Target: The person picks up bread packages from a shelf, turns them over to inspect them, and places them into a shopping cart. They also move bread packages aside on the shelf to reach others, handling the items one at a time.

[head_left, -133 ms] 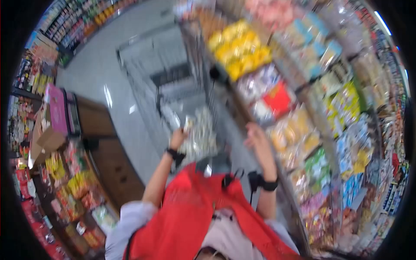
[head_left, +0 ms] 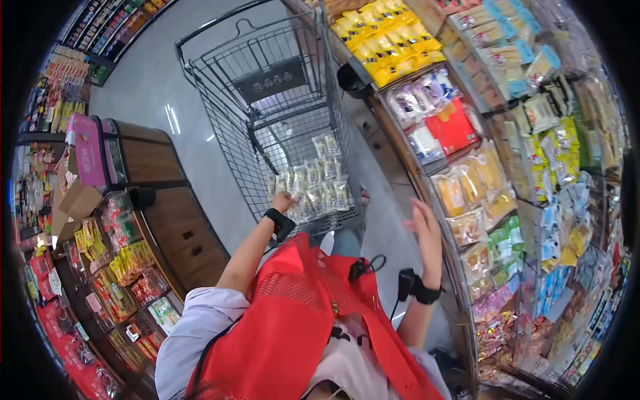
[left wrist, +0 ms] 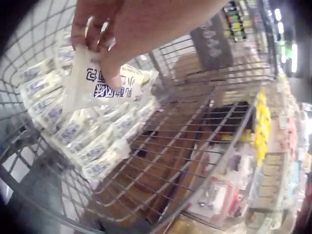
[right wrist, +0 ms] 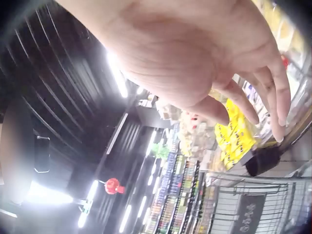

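Observation:
My left hand [head_left: 284, 201] reaches into the metal shopping cart [head_left: 220, 113]. In the left wrist view, its thumb and fingers pinch a white packet with dark blue lettering [left wrist: 100, 92] by one end. Under the held packet, several similar white packets [left wrist: 56, 112] lie in rows on the cart's wire floor. My right hand [head_left: 427, 230] hangs in the air between the cart and the right-hand shelf, its fingers [right wrist: 280, 92] loosely extended and holding nothing.
To the right, a long shelf carries yellow packets [head_left: 390, 47], a red package [head_left: 452, 127] and bagged orange-yellow bread [head_left: 477, 183]. A wooden stand [head_left: 183, 250] with snacks is on the left. The cart's wire sides surround the packets.
The head view has turned a little, so the shelf sits further right and higher in it, and the blur has gone. The left hand stays at the packets; the right hand remains free.

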The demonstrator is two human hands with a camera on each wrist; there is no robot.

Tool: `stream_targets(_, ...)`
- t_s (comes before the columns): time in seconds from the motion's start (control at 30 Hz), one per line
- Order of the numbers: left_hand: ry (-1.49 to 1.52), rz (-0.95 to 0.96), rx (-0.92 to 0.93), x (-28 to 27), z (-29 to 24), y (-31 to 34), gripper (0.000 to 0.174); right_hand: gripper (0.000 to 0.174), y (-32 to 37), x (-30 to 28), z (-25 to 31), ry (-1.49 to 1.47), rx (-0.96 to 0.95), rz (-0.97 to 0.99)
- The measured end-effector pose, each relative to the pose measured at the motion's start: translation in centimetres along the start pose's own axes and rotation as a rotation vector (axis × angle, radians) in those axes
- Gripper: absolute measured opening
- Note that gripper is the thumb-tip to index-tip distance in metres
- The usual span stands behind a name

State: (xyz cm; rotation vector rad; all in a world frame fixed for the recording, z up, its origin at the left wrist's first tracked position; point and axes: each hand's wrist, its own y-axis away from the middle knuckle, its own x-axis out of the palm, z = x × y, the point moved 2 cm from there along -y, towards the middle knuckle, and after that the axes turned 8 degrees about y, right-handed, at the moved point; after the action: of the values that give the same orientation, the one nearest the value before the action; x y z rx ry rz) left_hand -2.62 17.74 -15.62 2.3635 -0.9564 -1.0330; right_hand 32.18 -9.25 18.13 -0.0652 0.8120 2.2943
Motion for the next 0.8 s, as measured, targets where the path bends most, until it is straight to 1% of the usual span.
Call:
stream_targets(0.03, -0.009, 0.039, -0.010, 1.7, 1.6, -1.9, 0.038, 0.042, -0.9, -0.2, -1.8, 0.008, 0.025, -0.027)
stream_targets(0.07, -0.056, 0.103, 0.000, 3.3, -1.6, -6.9, 0.036, 0.042, -2.7, -0.4, -2.2, 0.031, 0.012, -0.086)
stream_targets(0.1, -0.138, 0.186, -0.062, 4.6, -2.4, -7.1, 0.038, 0.042, -2.0, -0.2, -4.3, 0.036, 0.069, -0.106)
stream_targets(0.13, -0.125, 0.160, -0.037, 6.0, -2.4, -7.6, 0.037, 0.042, -1.5, 0.1, -5.8, 0.063, 0.114, -0.088)
stream_targets(0.17, -0.109, 0.136, -0.008, 7.4, -2.5, -7.9, 0.036, 0.041, -0.8, 0.4, -7.0, 0.061, 0.144, -0.072)
stream_targets(0.2, -0.311, 0.137, 0.107, 8.8, -2.9, -8.4, 0.040, 0.041, -0.1, 0.5, -8.1, 0.061, 0.170, -0.059)
stream_targets(0.23, -0.021, 0.111, 0.134, 10.0, -2.9, -8.1, 0.043, 0.041, 0.4, 0.4, -8.8, 0.065, 0.191, -0.049)
stream_targets(0.3, -0.036, 0.138, 0.051, 12.8, -2.1, -9.3, 0.045, 0.039, 1.3, 0.0, -8.9, 0.059, 0.203, -0.059)
stream_targets(0.33, -0.164, 0.219, 0.031, 13.9, -1.7, -9.9, 0.042, 0.038, 1.5, -0.3, -9.0, 0.058, 0.209, -0.065)
stream_targets(0.37, -0.294, 0.300, 0.014, 14.2, -2.8, -9.8, 0.040, 0.038, 1.6, -0.7, -9.3, 0.063, 0.224, -0.082)
stream_targets(0.43, -0.311, 0.092, -0.015, 16.7, 0.5, -11.0, 0.028, 0.037, 2.1, -1.8, -9.6, 0.081, 0.250, -0.122)
stream_targets(0.47, -0.288, 0.156, -0.077, 16.3, 0.4, -10.7, 0.028, 0.036, 2.4, -2.4, -9.7, 0.065, 0.252, -0.122)
stream_targets(0.5, -0.268, 0.167, -0.015, 16.6, 1.3, -10.7, 0.030, 0.036, 2.3, -2.8, -9.9, 0.049, 0.248, -0.117)
stream_targets(0.53, -0.353, 0.183, -0.012, 15.6, -0.3, -9.6, 0.031, 0.036, 2.0, -3.2, -10.1, 0.030, 0.239, -0.109)
stream_targets(0.57, -0.392, 0.223, -0.023, 15.4, 0.0, -9.8, 0.029, 0.036, 1.4, -3.7, -10.2, 0.095, 0.207, -0.101)
stream_targets(0.6, -0.352, 0.291, 0.001, 14.2, -0.5, -9.3, 0.031, 0.036, 0.7, -4.3, -10.4, 0.159, 0.177, -0.092)
stream_targets(0.63, -0.454, 0.333, 0.087, 13.1, -1.3, -8.8, 0.033, 0.036, -0.1, -5.0, -10.5, 0.222, 0.150, -0.082)
stream_targets(0.67, -0.411, 0.262, 0.095, 11.9, -0.8, -8.4, 0.031, 0.036, -1.3, -5.7, -10.4, 0.193, 0.077, -0.068)
stream_targets(0.7, -0.498, 0.350, 0.057, 10.6, -1.3, -8.4, 0.029, 0.037, -3.1, -6.4, -10.2, 0.163, 0.002, -0.054)
stream_targets(0.73, -0.410, 0.155, 0.164, 9.7, 0.5, -8.2, 0.025, 0.037, -5.2, -7.4, -9.4, 0.133, -0.073, -0.038)
stream_targets(0.77, -0.526, 0.205, 0.114, 8.1, -0.9, -7.7, 0.025, 0.037, -7.6, -8.8, -7.3, 0.209, -0.104, -0.032)
stream_targets(0.8, -0.397, 0.142, -0.027, 6.8, -0.9, -7.3, 0.025, 0.037, -10.5, -10.3, -5.1, 0.284, -0.135, -0.023)
